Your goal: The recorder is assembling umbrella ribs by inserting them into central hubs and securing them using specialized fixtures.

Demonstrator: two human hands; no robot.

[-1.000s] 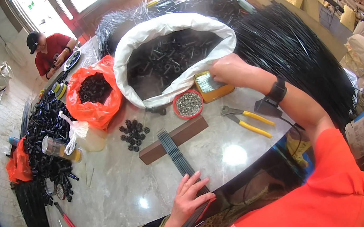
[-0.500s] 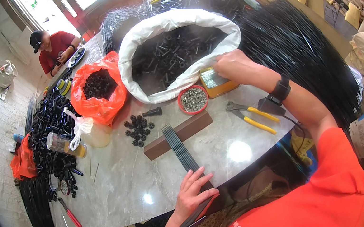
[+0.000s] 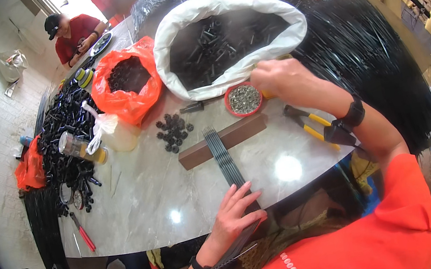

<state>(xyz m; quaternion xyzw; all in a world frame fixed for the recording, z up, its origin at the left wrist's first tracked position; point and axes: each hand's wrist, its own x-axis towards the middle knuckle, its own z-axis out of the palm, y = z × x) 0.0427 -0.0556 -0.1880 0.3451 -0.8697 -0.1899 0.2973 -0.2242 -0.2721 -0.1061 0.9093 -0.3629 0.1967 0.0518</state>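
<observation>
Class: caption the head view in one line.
Left hand on dark rods across a brown block; right hand near a red dish.

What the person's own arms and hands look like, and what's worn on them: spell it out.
The right hand and left hand are ungloved. The right arm has a short, bright red-orange sleeve and a black wristband, with a dark boxy piece beside it. The left wrist wears a black band; no sleeve shows there.

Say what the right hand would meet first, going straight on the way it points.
Likely the near rim of the white sack, just ahead of the right hand; depth is unclear, so it might pass over.
</observation>
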